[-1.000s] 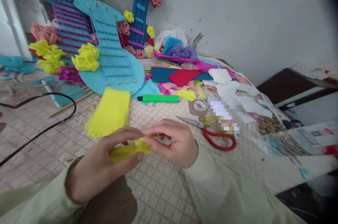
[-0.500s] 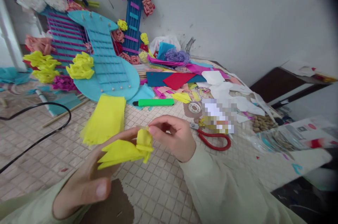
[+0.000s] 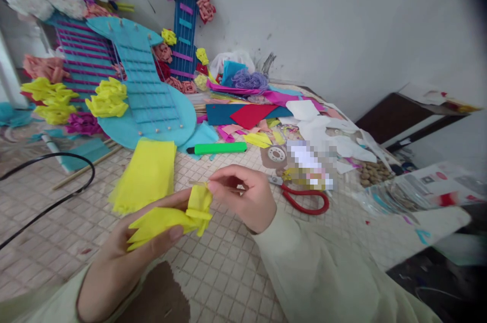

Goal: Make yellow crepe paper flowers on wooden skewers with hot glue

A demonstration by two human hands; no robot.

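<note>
My left hand (image 3: pixel 140 242) holds folded yellow crepe paper (image 3: pixel 163 224) between its thumb and fingers, with the pointed ends spread toward the wrist. At the other end, the paper is gathered and a strip of it stands up. My right hand (image 3: pixel 245 196) pinches the top edge of that strip. A thin stick (image 3: pixel 198 182) shows at the pinch, and its other end peeks out below the right fingers. Behind the left hand lies a stack of yellow crepe paper sheets (image 3: pixel 146 173). Scissors with red handles (image 3: pixel 306 204) rest just right of my right hand.
A green tool with a black end (image 3: pixel 218 148) lies beyond my hands. Blue stringed guitar shapes (image 3: pixel 152 90) with paper flowers stand at the back left. Paper scraps (image 3: pixel 258 116), purple yarn (image 3: pixel 249 79) and a white spool (image 3: pixel 276 153) are further back. A black cable (image 3: pixel 89 181) curves at left.
My left thumb has come down onto the yellow paper, where before it was held away. More of the thin stick shows at the right fingertips. The whole view has shifted slightly.
</note>
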